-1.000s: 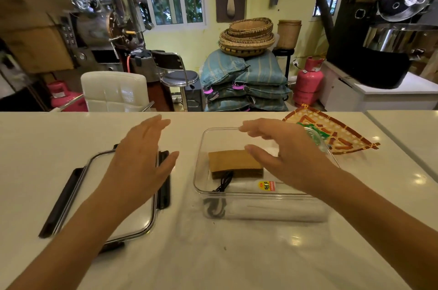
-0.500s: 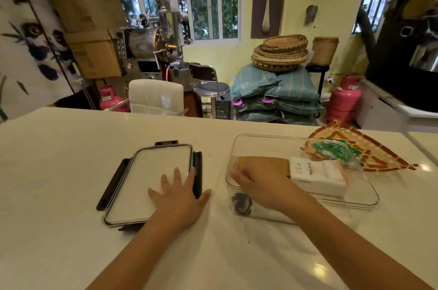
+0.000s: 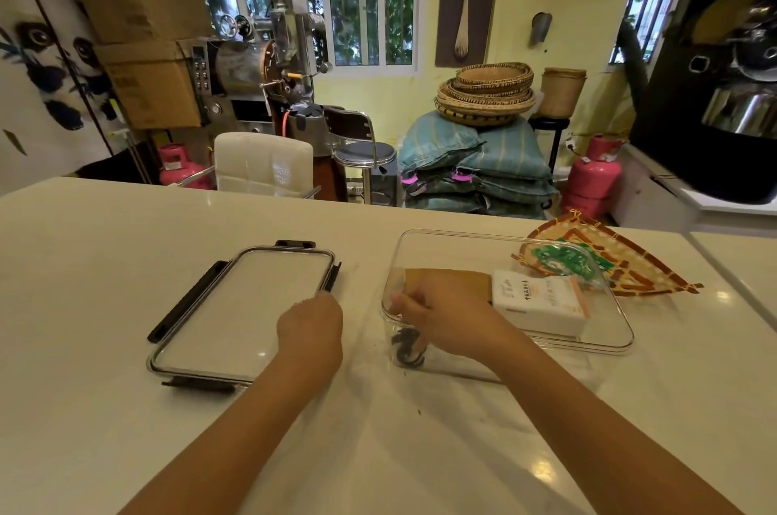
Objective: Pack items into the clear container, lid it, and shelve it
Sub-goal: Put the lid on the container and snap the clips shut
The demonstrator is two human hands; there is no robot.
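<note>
- Left hand has slid off the lid's top to its right edge, fingers curled under; grip unclear.
- Right hand curls over the container's left rim, gripping it.
- Lid lies flat, left of the container.
- White box, brown pack and black cable sit inside.

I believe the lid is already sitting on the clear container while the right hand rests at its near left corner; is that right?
Not quite. The head view shows the lid lying flat on the counter, left of the open clear container, under the left hand. The right hand is at that corner.
</note>
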